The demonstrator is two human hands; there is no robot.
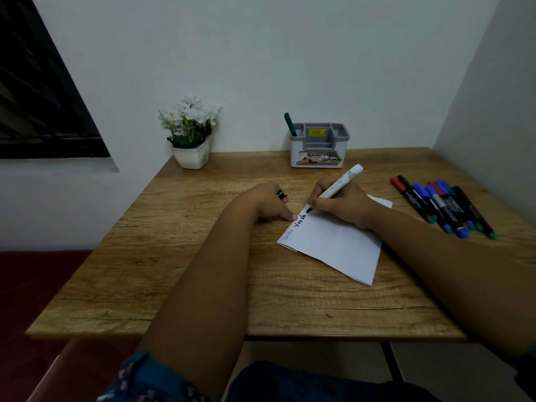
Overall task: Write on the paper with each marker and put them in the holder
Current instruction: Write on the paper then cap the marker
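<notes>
A folded white paper (336,245) lies on the wooden table (203,285) with two lines of writing near its left edge, one faint, one in bold black. My right hand (342,207) grips a white-barrelled black marker (338,187), its tip touching the paper at the end of the bold line. My left hand (269,203) holds a small dark cap (281,194) in its curled fingers while its thumb presses at the paper's corner. A grey and white holder (319,146) stands at the back with one green marker (289,124) in it. Several markers (443,207) lie at the right.
A white pot of white flowers (191,134) stands at the table's back left corner. Walls close the table in behind and at the right. A dark window (40,97) is at the left. The table's front edge is near my body.
</notes>
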